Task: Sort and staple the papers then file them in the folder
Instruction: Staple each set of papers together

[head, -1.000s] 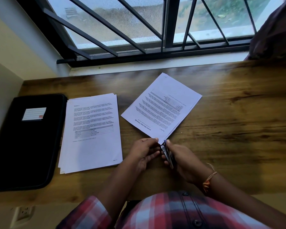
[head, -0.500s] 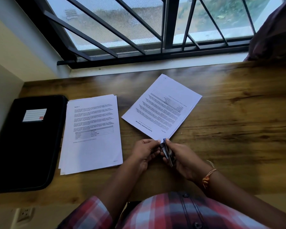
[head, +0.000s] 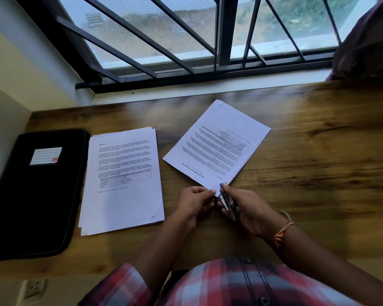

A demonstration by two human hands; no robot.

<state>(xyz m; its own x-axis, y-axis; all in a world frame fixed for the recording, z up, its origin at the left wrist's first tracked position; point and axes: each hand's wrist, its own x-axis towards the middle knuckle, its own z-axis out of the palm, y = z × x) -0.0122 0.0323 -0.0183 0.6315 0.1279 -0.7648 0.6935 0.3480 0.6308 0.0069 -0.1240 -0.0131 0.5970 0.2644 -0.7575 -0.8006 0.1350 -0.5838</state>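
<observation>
Where the angled paper set [head: 217,149] lies on the wooden worktop [head: 307,173], near corner pinched by left hand [head: 192,206], right hand [head: 248,208] curled round small stapler [head: 227,203] at that corner, second paper stack [head: 122,180] flat to the left, closed black folder [head: 35,195] just beside it.

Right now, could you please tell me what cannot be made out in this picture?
Head view:
- Stapler: mostly hidden in the right hand; staple unseen.
- Near corner of the tilted paper set: covered by the left hand.
- Body text on the flat paper stack: too small.
- Black folder: cut off by left edge.
</observation>
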